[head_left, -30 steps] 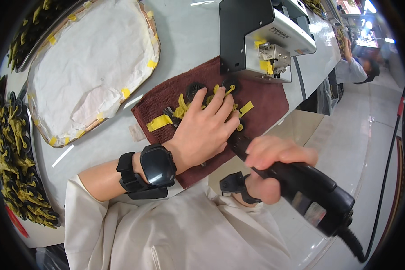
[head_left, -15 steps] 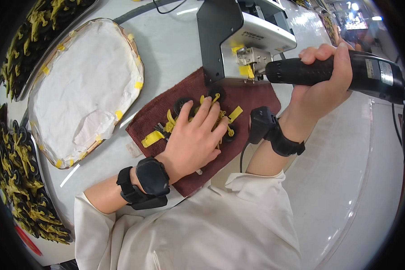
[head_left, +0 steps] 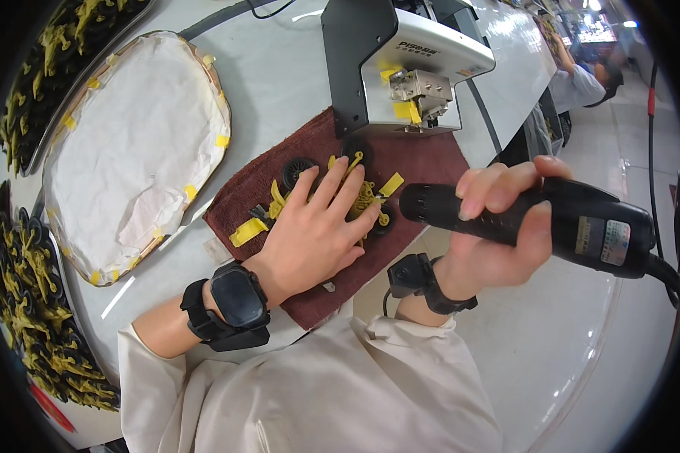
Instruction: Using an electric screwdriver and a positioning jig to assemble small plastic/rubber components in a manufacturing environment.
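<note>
My left hand lies palm down over a yellow and black toy vehicle chassis, fingers spread across its middle. Black wheels show beyond my fingertips and at its right side; much of the chassis is hidden beneath the palm. It rests on a dark red cloth. In my right hand is a black corded electric screwdriver, fingers wrapped round its body. Its front end points left, just right of the chassis and apart from it; a bit cannot be made out.
A silver and black screw feeder stands behind the cloth. To the left is a paper-lined tray with yellow tape on its rim. Trays at the far left hold several yellow and black parts. Another person is at the far right.
My right hand has brought the electric screwdriver away from the screw feeder, down and toward the chassis. My left hand stays on the chassis.
</note>
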`<state>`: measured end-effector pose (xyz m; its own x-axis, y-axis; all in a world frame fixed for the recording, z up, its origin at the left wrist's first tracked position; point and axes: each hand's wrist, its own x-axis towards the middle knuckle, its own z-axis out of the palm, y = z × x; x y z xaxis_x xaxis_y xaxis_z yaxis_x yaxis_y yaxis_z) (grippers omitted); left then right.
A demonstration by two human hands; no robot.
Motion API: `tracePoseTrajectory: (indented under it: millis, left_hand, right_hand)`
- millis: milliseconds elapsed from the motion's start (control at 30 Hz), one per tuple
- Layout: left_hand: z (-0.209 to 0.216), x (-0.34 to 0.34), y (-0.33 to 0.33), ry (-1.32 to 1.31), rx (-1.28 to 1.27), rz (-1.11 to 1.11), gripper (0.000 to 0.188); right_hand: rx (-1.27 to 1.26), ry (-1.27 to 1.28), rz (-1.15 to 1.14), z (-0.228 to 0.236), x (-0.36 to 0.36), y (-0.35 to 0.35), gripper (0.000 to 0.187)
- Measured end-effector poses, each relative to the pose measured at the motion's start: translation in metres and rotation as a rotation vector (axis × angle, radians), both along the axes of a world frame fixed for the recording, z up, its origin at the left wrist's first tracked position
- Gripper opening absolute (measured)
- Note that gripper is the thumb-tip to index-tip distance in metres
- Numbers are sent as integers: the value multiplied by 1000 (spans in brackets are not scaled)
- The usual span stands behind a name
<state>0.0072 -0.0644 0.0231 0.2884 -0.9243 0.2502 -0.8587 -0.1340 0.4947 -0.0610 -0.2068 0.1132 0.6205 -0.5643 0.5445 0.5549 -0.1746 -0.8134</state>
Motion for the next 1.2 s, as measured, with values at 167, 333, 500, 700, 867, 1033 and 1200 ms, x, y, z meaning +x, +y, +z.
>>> tracePoseTrajectory:
  millis: [167, 333, 500, 700, 867, 1033, 1200]
  left_hand:
    - [1, 1, 2, 17, -9, 4, 53]
    - [1, 2, 2, 31, -22, 11, 51]
    - [0, 2, 0, -23, 15, -5, 50]
    - [-1, 0, -1, -14, 42, 6, 47]
    - [-1, -6, -3, -43, 51, 24, 47]
    - [-4, -8, -2, -85, 60, 47, 47]
    - [-4, -11, -8, -142, 35, 55, 51]
  right_hand:
    - [1, 16, 18, -11, 9, -2, 47]
    - [8, 32, 29, -14, 12, -5, 46]
    - [34, 1, 58, -13, 9, -8, 46]
    - [99, 45, 47, -22, 18, -3, 40]
    - [123, 16, 127, -23, 19, -3, 37]
    - [-122, 223, 123, -20, 23, 0, 39]
    - [-33, -173, 23, 27, 13, -34, 36]
